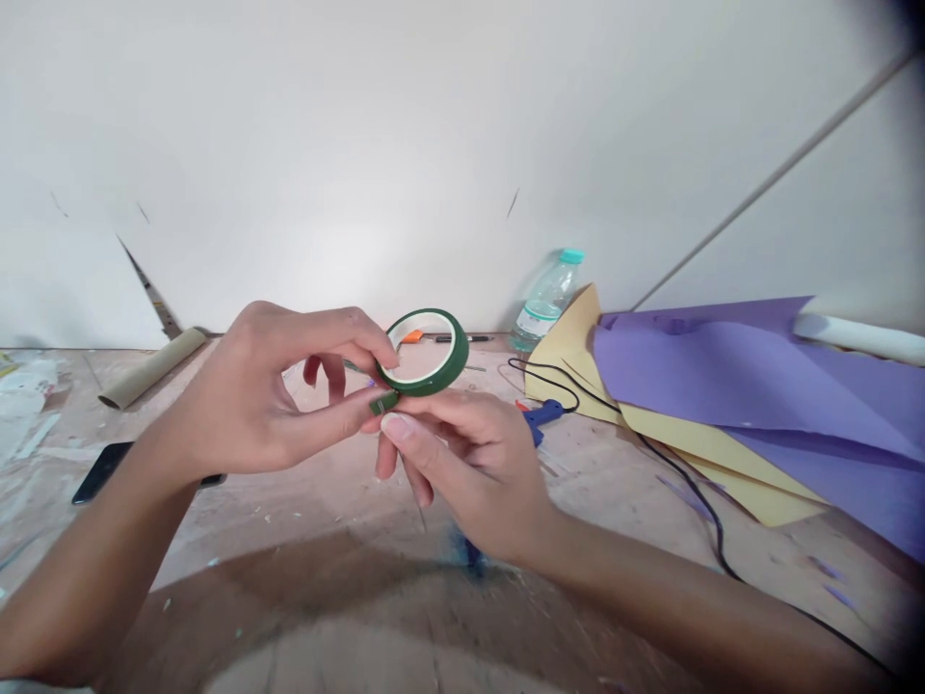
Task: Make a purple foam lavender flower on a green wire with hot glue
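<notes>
My left hand (267, 395) is closed on a roll of green tape (455, 361) with a white core, its index finger at the ring's left edge. A short loose end of green tape (383, 403) comes off the roll by the left thumb tip. Right beside that end, my right hand (462, 453) pinches thumb and index finger together. What lies inside this pinch is too small and hidden to name. A thin stem-like line hangs below the right fingers. Both hands are raised above the table and nearly touch.
Behind the left arm lie a cardboard tube (151, 369) and a dark phone (101, 472). At right are a plastic bottle (547, 304), a blue glue gun (543, 414) with black cord (694, 482), and purple (708, 366) and yellow sheets (723, 472). An orange-ended cutter (411, 336) and pen (462, 338) lie near the wall.
</notes>
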### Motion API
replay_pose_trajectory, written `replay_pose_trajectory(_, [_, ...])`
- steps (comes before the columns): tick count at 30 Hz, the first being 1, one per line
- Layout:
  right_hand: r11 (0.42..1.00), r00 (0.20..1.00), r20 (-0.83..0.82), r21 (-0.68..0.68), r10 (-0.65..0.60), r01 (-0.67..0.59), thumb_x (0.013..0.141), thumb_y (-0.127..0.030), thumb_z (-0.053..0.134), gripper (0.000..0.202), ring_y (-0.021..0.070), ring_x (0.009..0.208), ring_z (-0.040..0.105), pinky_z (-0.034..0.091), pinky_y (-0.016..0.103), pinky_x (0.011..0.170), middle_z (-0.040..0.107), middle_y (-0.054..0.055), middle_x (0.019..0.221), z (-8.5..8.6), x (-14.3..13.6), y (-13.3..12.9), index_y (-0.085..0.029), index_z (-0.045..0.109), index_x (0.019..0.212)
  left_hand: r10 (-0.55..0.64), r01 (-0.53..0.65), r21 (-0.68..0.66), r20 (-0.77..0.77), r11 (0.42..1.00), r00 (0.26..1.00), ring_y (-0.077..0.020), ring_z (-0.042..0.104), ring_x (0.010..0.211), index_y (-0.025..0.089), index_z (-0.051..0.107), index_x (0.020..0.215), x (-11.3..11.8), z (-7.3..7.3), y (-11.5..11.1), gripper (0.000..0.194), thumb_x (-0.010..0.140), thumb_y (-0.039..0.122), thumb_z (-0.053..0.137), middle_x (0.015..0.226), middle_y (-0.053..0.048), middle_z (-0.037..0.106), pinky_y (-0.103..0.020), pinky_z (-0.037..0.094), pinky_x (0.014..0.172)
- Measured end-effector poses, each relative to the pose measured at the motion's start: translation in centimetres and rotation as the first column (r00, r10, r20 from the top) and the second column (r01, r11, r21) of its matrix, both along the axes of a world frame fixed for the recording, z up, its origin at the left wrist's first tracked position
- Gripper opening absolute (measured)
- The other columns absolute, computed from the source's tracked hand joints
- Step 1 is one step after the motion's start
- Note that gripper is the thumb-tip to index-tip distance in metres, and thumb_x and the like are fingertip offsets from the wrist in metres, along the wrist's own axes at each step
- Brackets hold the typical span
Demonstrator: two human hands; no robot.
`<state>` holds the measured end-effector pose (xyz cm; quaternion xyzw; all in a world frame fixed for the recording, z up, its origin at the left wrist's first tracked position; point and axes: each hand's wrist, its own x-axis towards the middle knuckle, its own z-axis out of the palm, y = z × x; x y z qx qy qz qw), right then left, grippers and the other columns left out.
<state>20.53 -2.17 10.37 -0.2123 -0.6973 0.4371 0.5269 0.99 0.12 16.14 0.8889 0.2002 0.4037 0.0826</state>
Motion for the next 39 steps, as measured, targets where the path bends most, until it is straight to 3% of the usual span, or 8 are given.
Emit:
replay_pose_trajectory(11, [1.000,1.000,-0.011,-0.022,0.014,-0.014,0.100,-0.025,0.063,0.015,0.0025,0.042,0.050,0.041,0.011,0.041,0.068,-0.002,0.069,-0.40,0.04,-0.11,-0.019,0.075,0.094,0.036,-0.039,0.071,0.032,0.997,0.999,-0.0042,0.059,0.065,0.017,0.072,0.096,0.46,-0.34,-0.02,0.017,0.084,0.006,0.068,0.082,0.007,0.077,-0.015,0.052,0.059])
replay_pose_trajectory(32, [0.983,0.994,-0.045,-0.144,0.105,-0.110,0.099,-0.033,0.065,0.019,0.0029,0.044,0.051,0.043,0.012,0.042,0.066,-0.002,0.070,-0.52,-0.01,0.02,-0.018,0.069,0.090,0.057,-0.058,0.092,0.018,0.994,0.998,-0.0033,0.055,0.060,0.015,0.072,0.095,0.76,-0.17,-0.62,0.021,0.081,0.002,0.062,0.076,0.007,0.072,-0.016,0.051,0.059])
replay_pose_trajectory(39, [0.969,0.989,-0.110,-0.211,0.104,-0.125,0.096,-0.030,0.069,0.010,0.0032,0.044,0.053,0.046,0.012,0.042,0.068,-0.003,0.073,-0.33,-0.22,-0.29,-0.020,0.070,0.094,0.069,-0.070,0.133,0.014,0.989,0.998,-0.0023,0.056,0.059,0.015,0.071,0.095,0.83,-0.07,-0.88,0.024,0.079,0.002,0.059,0.076,0.007,0.073,-0.014,0.051,0.059])
